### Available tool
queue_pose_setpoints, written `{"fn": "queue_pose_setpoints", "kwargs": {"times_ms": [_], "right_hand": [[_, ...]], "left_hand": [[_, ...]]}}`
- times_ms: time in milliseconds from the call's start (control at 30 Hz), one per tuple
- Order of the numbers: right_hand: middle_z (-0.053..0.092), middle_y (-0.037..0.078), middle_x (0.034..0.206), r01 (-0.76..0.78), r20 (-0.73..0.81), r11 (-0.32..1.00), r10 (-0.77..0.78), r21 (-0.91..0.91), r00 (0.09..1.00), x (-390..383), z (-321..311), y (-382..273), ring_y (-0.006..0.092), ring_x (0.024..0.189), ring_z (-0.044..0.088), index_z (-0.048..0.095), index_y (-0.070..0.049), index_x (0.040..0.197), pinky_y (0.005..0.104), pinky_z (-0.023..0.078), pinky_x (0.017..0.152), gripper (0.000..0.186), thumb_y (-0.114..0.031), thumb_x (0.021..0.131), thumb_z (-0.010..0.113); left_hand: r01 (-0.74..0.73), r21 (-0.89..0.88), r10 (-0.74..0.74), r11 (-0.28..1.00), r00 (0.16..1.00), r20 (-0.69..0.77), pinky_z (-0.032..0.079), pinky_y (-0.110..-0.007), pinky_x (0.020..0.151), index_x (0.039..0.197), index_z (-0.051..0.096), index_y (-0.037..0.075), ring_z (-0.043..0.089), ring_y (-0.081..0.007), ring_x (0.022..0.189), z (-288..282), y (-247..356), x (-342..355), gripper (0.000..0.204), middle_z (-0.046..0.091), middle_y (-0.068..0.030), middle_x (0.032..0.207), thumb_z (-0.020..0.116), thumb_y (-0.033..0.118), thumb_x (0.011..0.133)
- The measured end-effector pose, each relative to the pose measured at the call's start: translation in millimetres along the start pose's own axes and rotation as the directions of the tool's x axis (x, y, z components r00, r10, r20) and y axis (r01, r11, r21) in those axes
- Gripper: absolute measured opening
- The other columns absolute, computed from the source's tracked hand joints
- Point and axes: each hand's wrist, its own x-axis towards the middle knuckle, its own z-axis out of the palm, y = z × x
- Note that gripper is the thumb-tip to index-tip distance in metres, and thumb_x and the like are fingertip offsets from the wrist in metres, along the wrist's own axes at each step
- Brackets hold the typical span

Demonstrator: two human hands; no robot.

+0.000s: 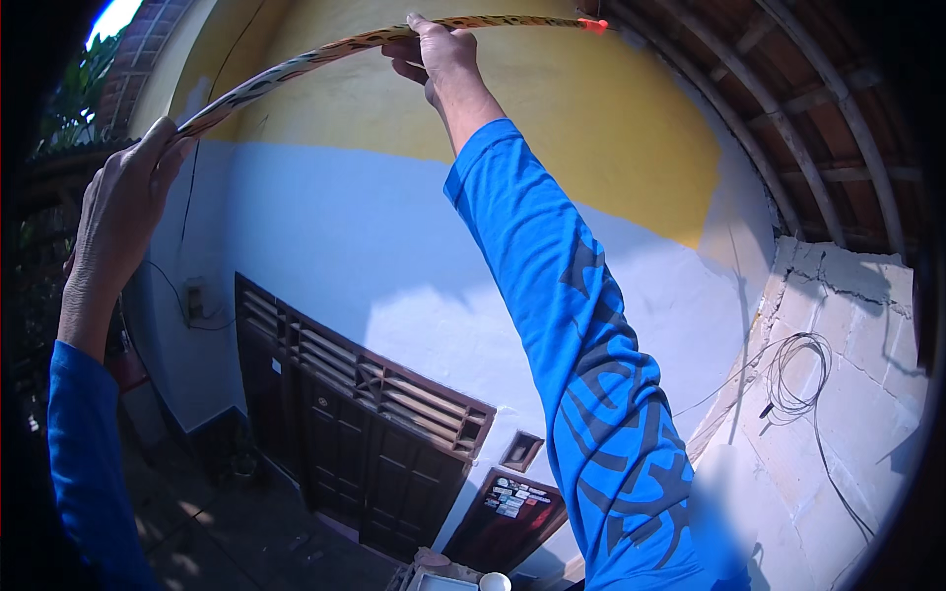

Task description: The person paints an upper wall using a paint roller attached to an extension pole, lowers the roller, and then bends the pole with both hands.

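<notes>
Blue sleeves on both arms, and both were raised way up toward the wall. Starting on the left: the left hand (123, 212) was lifted with the wrist bent back a bit, back of the hand facing the camera, fingers stretched upward and pinched together around the lower end of a long spotted strip (296, 64). Not a full fist, more of a loose finger grip with the strip poking out past the fingertips.

That strip was thin, yellowish with dark spots, and it arched up and to the right across the yellow upper part of the painted wall (591, 118), well above the dark wooden door (365, 433) with its slatted vent.

Further right, the right hand (439, 54) was reaching even higher, arm almost fully straight, sleeve with a darker swirly pattern running diagonally up from the bottom of the frame. Its fingers were curled over the strip from below, thumb side up, holding it near the middle. Past that hand the strip carried on to a small red tip (593, 25) right by the edge of the wooden roof beams (788, 108). A coil of black cable (798, 379) hung on the rough white wall at far right.
</notes>
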Motion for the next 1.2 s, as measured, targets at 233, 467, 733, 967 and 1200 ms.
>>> {"fn": "queue_pose_setpoints", "kwargs": {"times_ms": [233, 467, 733, 967, 1200], "right_hand": [[0.072, 0.017, 0.084, 0.005, -0.003, 1.0, -0.005, 0.003, 1.0, 16, -11, 2, 0.0254, 0.065, 0.074, 0.057, 0.005, 0.104, 0.0333, 0.059, 0.053, 0.024, -0.018, 0.097, 0.06], [0.073, 0.014, 0.089, -0.079, 0.034, 0.996, 0.081, -0.032, 0.996, -15, 3, 11, 0.0243, 0.075, 0.074, 0.058, -0.001, 0.105, 0.0363, 0.058, 0.064, 0.023, -0.022, 0.097, 0.061], [0.072, 0.015, 0.09, -0.069, 0.043, 0.997, 0.07, -0.033, 0.997, -39, 32, 19, 0.0245, 0.074, 0.075, 0.058, 0.002, 0.105, 0.0353, 0.06, 0.062, 0.023, -0.02, 0.097, 0.061], [0.072, 0.013, 0.09, -0.078, 0.053, 0.997, 0.079, -0.026, 0.996, -29, 37, 14, 0.0241, 0.075, 0.075, 0.058, 0.001, 0.104, 0.0351, 0.06, 0.063, 0.022, -0.02, 0.097, 0.062], [0.072, 0.013, 0.089, -0.085, 0.048, 0.996, 0.086, -0.028, 0.995, -19, 26, 12, 0.0241, 0.077, 0.074, 0.058, -0.001, 0.104, 0.0351, 0.059, 0.064, 0.022, -0.021, 0.096, 0.063]], "left_hand": [[0.107, -0.006, -0.105, 0.994, 0.984, 0.143, 0.052, -0.045, 0.072, 0.127, 0.062, 0.007, 0.069, -0.0338, 0.081, -1, 15, 11, 0.041, 0.069, -0.0185, 0.091, 0.051, 0.038, 0.104], [-0.001, -0.015, 0.001, 1.0, 1.0, 0.015, 0.053, -0.045, 0.063, 0.115, 0.063, 0.008, 0.069, -0.0305, 0.072, 13, -19, -15, 0.031, 0.068, -0.0151, 0.084, 0.052, 0.035, 0.104], [0.081, -0.005, -0.08, 0.997, 0.996, 0.029, 0.055, -0.045, 0.076, 0.125, 0.062, 0.003, 0.069, -0.0347, 0.09, 7, -42, -45, 0.037, 0.07, -0.018, 0.102, 0.053, 0.032, 0.104], [0.045, 0.041, -0.046, 0.998, 0.999, 0.014, 0.056, -0.046, 0.075, 0.125, 0.062, 0.006, 0.071, -0.0325, 0.09, -2, -44, -33, 0.034, 0.07, -0.0178, 0.102, 0.053, 0.032, 0.104], [-0.01, 0.047, 0.01, 0.999, 1.0, -0.005, 0.056, -0.047, 0.068, 0.118, 0.061, 0.007, 0.071, -0.0332, 0.08, 5, -36, -20, 0.032, 0.071, -0.0152, 0.093, 0.052, 0.034, 0.104]]}}
